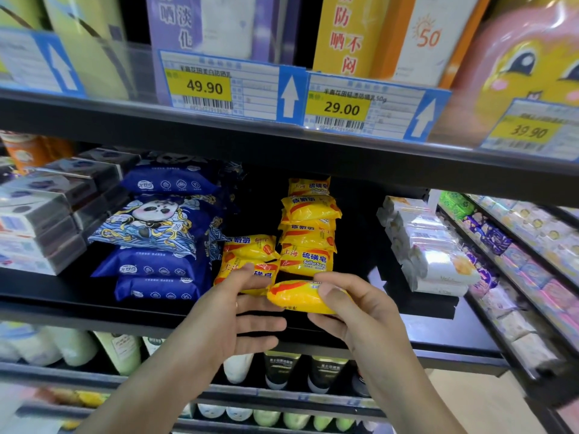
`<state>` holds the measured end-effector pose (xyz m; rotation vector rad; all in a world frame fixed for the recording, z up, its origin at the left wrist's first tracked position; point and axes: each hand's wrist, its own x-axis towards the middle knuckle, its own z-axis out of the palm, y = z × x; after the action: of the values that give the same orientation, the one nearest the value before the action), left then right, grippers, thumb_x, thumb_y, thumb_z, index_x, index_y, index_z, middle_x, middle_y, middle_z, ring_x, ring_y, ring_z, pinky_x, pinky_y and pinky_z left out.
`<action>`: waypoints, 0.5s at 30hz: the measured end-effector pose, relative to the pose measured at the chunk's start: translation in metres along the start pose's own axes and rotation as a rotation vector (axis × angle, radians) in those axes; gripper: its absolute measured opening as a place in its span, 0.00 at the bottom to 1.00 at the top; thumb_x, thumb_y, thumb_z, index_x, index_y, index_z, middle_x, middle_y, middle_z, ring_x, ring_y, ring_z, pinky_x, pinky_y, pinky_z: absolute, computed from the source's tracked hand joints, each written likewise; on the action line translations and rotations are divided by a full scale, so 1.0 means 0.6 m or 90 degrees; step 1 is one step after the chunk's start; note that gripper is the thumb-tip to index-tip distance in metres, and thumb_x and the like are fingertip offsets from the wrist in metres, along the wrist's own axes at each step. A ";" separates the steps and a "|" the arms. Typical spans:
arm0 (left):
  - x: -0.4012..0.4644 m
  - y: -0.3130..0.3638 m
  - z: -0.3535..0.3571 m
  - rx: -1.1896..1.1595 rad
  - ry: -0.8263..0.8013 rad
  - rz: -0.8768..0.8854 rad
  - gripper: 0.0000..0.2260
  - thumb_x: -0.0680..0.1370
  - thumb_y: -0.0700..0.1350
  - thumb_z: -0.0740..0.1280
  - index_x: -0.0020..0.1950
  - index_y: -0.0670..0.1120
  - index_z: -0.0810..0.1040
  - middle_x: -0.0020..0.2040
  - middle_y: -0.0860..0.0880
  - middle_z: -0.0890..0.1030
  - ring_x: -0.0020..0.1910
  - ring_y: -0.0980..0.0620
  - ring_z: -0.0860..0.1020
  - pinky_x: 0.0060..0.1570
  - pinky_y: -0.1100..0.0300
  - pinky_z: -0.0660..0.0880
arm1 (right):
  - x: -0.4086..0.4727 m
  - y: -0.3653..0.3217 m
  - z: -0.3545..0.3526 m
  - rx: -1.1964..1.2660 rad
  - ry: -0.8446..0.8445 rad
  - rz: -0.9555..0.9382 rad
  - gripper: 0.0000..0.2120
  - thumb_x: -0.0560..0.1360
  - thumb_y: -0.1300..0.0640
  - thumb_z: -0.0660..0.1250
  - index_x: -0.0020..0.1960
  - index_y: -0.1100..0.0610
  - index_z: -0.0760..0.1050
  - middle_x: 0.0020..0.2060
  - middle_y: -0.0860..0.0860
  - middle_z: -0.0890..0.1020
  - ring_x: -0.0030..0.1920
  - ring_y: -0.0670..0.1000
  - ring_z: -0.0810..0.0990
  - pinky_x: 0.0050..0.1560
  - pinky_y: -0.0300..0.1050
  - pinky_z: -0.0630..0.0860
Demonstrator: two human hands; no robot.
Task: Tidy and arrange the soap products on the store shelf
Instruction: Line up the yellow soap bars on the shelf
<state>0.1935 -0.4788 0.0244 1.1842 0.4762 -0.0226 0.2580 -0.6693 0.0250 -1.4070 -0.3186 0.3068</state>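
Yellow wrapped sulfur soap bars stand on the black middle shelf (423, 305). A tall stack of them (308, 227) rises at the centre, and a shorter pile of two (250, 258) sits to its left. My right hand (354, 308) grips one loose yellow soap bar (297, 296) at the shelf's front edge, thumb on top. My left hand (232, 311) has its thumb on the lower bar of the short pile, while its straight fingers reach under the held bar.
Blue panda-print packs (156, 233) are piled to the left of the soaps, grey boxes (40, 220) further left. White wrapped soaps (429, 245) lie to the right. Price tags (219, 86) hang on the shelf above. Bottles (279, 368) fill the shelf below.
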 end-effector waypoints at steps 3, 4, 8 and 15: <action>-0.008 0.016 0.014 -0.017 -0.050 -0.050 0.24 0.79 0.63 0.64 0.61 0.45 0.82 0.44 0.41 0.88 0.39 0.43 0.88 0.28 0.56 0.81 | -0.004 0.005 -0.003 -0.023 -0.030 -0.024 0.14 0.69 0.47 0.77 0.54 0.49 0.86 0.54 0.47 0.87 0.57 0.51 0.86 0.53 0.44 0.84; -0.017 0.004 0.004 -0.048 -0.123 0.014 0.21 0.82 0.58 0.64 0.63 0.43 0.80 0.40 0.42 0.87 0.33 0.49 0.87 0.25 0.61 0.78 | -0.005 0.007 -0.004 -0.039 -0.038 -0.032 0.13 0.71 0.49 0.79 0.55 0.48 0.86 0.54 0.48 0.87 0.57 0.51 0.86 0.54 0.44 0.84; -0.001 -0.009 -0.003 -0.081 -0.168 0.041 0.18 0.88 0.42 0.59 0.76 0.35 0.69 0.39 0.49 0.72 0.17 0.67 0.73 0.25 0.72 0.71 | -0.007 0.015 -0.010 -0.058 -0.070 -0.075 0.15 0.73 0.56 0.74 0.60 0.47 0.83 0.57 0.49 0.86 0.59 0.52 0.85 0.54 0.43 0.82; 0.012 -0.015 0.004 0.084 -0.123 0.002 0.30 0.67 0.54 0.80 0.66 0.47 0.80 0.54 0.44 0.88 0.51 0.44 0.88 0.39 0.59 0.83 | -0.008 0.023 -0.014 -0.091 -0.139 -0.180 0.32 0.76 0.69 0.71 0.73 0.42 0.72 0.70 0.48 0.78 0.67 0.55 0.80 0.57 0.45 0.81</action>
<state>0.1984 -0.4830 0.0147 1.2983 0.3058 -0.1665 0.2563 -0.6769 0.0101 -1.4482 -0.7240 0.2074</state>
